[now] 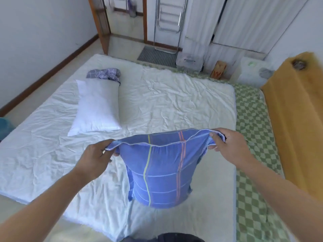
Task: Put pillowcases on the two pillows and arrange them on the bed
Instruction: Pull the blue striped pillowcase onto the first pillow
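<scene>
Soft, even daylight fills the room, bright without harsh glare; the white bed sheet point(157, 95) reads slightly bluish toward the near left and shows its creases through gentle shading. Shadows are faint, with only a soft one under the blue pillowcase point(160, 172). The wide-angle lens bends the walls and the bed's edges outward near the frame borders, and the forearms stretch large at the bottom corners. The far doorway point(125, 14) and folding frame point(167, 23) look smeared and soft.
</scene>
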